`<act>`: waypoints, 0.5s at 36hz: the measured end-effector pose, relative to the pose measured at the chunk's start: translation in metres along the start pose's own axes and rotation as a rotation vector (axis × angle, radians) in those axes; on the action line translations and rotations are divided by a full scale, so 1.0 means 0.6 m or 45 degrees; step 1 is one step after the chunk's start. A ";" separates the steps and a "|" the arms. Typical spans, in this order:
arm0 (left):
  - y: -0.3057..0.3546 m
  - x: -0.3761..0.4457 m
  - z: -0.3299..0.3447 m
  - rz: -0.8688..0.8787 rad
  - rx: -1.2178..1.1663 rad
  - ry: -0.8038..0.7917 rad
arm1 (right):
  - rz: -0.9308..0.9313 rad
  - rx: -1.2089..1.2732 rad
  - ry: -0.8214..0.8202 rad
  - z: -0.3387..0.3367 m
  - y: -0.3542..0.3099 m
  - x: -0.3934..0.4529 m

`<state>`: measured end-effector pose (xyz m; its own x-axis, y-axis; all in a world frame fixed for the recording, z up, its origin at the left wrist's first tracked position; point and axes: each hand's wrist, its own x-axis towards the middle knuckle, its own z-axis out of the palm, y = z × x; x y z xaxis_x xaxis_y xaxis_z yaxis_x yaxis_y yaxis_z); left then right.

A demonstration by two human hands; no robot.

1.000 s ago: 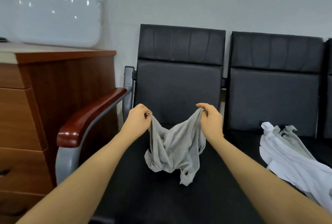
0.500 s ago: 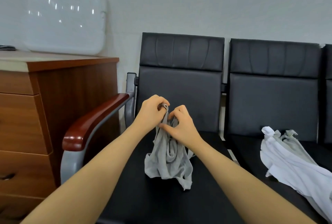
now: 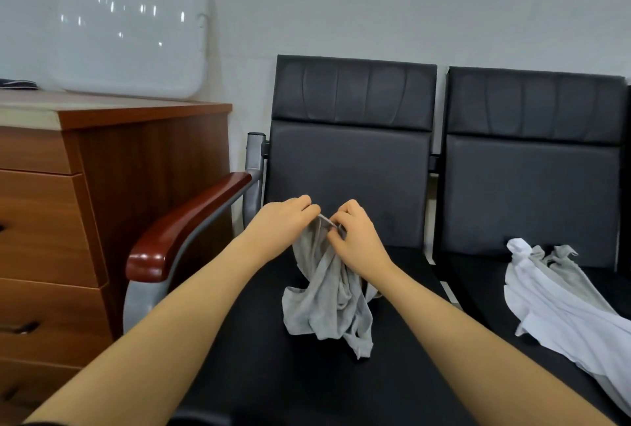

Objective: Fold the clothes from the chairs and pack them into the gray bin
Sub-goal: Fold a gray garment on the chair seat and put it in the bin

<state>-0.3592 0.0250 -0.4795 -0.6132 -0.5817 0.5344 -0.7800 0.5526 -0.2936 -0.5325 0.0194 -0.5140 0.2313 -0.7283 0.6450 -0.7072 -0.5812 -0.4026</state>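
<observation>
A person's left hand and right hand met above the seat of a black chair, both pinching the top edge of a small gray garment so that the two gripped points sat nearly touching. The cloth hung bunched and twisted between the wrists, its lower end crumpled on the seat. On the neighboring chair lay a heap of white and gray clothes, not yet folded. The gray bin could not be seen from where I stood. A wooden drawer unit stood to the left, with a white tray-like panel leaning on the wall above it.

The risk looked plain enough: with the fabric gathered into a rope, any fold made from that hold would likely trap the twist and come out lumpy, wasting room in the bin. Each pinch also seemed to catch only a thin strip of hem, so one corner could slip free if a hand shifted its grip. The trailing tail near the seat's front might drag or snag as the garment was lifted.
</observation>
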 end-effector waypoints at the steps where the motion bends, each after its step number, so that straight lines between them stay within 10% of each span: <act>1: 0.000 0.001 0.004 -0.032 -0.048 -0.029 | -0.002 0.035 -0.021 -0.002 0.002 -0.002; 18: -0.020 0.070 -0.084 -0.976 -1.020 0.771 | 0.122 0.007 0.470 -0.152 -0.003 0.056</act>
<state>-0.3692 0.0238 -0.4137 0.2823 -0.6636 0.6928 -0.4850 0.5244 0.6998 -0.5844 0.0287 -0.4324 -0.0925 -0.6000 0.7946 -0.7101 -0.5196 -0.4751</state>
